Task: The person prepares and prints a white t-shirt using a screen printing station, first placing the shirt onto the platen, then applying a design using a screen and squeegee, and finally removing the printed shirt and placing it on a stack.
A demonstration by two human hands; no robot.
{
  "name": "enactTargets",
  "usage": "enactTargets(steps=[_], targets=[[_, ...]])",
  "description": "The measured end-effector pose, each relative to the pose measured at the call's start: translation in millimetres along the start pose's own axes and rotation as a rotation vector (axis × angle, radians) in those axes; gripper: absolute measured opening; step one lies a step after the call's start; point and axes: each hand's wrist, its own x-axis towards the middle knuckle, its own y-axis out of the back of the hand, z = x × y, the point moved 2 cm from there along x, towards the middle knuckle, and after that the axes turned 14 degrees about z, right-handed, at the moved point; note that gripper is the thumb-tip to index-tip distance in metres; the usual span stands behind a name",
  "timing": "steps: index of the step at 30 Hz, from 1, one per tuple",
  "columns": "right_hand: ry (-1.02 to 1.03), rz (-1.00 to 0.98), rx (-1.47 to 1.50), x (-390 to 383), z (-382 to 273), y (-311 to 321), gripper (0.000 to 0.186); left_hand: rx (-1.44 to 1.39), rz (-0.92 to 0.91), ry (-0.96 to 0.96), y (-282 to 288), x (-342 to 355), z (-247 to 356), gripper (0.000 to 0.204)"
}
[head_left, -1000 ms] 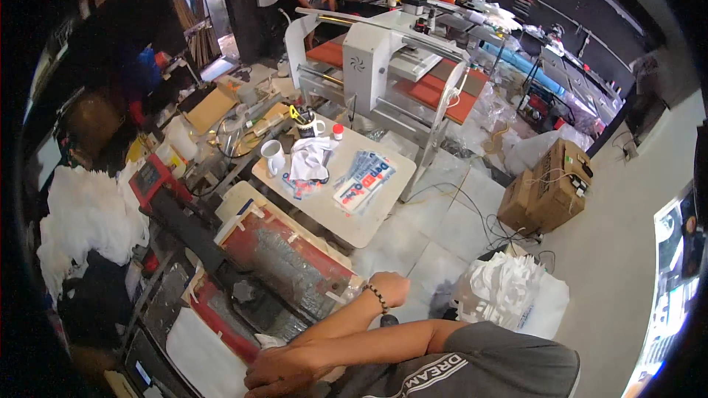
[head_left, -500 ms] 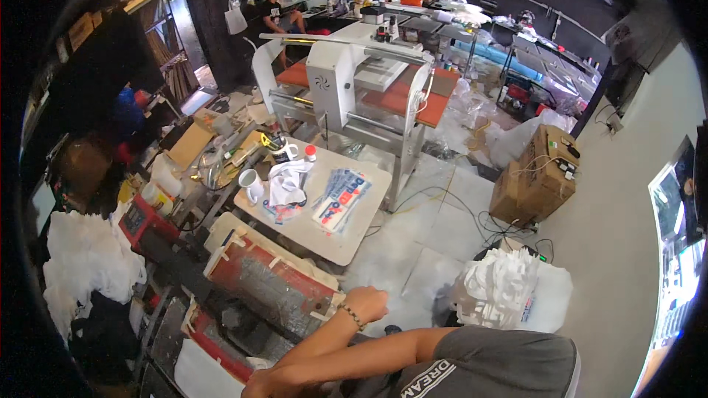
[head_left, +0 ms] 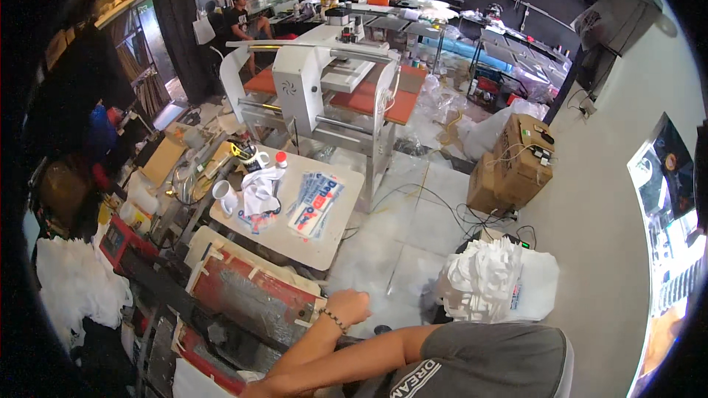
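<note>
My left arm comes in from the lower edge in a grey short sleeve, bent at the elbow. My left hand (head_left: 346, 306) is closed in a fist with a bead bracelet on the wrist. It rests at the right corner of a red screen frame (head_left: 251, 302) with a pale wooden border, and nothing shows in its fingers. My right hand is out of the picture.
Beyond the frame, a white table (head_left: 310, 247) carries printed sheets (head_left: 317, 203), a white cloth (head_left: 259, 188) and a cup (head_left: 223, 191). Behind it stands a white press with red platens (head_left: 317, 81). Cardboard boxes (head_left: 516, 162), cables and a white fabric stack (head_left: 494, 284) lie right. Two people work at the back.
The view has swung, so the table and press sit lower and further left. My left fist has stayed closed at the frame's corner.
</note>
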Motion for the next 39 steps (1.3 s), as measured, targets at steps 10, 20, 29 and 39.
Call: enactTargets(steps=[10, 20, 29, 39], targets=[[0.212, -0.087, -0.106, -10, -26, 24, 0.066, 0.057, 0.123, -0.116, 4, -1, 14, 0.029], [0.13, -0.062, -0.315, -18, -45, 19, 0.069, -0.079, 0.629, -0.314, 27, -3, 31, 0.012], [0.235, -0.025, -0.236, -19, -41, 16, 0.068, -0.018, 0.595, -0.37, 26, -4, 27, 0.009], [0.289, 0.0, -0.302, -11, -19, 6, 0.066, 0.152, 0.497, -0.251, 23, -2, 27, 0.02]])
